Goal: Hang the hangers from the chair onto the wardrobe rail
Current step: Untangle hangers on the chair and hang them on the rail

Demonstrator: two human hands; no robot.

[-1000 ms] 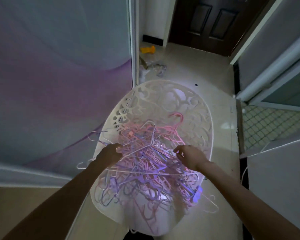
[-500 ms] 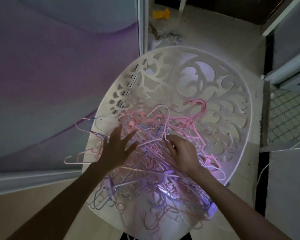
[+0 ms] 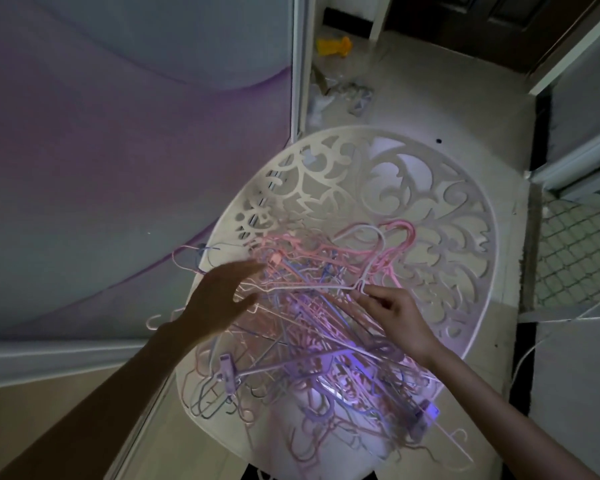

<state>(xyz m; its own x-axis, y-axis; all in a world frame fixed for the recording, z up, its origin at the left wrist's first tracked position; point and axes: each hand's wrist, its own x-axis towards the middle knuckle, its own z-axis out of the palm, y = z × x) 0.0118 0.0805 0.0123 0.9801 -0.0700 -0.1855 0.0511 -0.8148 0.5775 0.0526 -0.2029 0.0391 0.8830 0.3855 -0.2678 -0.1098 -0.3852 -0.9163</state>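
White plastic chair with cut-out scrollwork back (image 3: pixel 413 188) — seat heaped with a tangled pile of thin pink, lilac and white hangers (image 3: pixel 312 341). Several hooks overhang the seat's left edge — one at the right front.

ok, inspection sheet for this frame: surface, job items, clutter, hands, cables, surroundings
Surface: white cut-out chair, seat buried under hangers.
Job's things: tangled hanger pile, pink, lilac and white; white hanger on top.
Clutter: yellow object and scraps on floor.
Hands: left hand open over pile; right hand pinches the white hanger.
Cables: white cord at right.
Surroundings: sliding wardrobe door, dark door; rail not seen.
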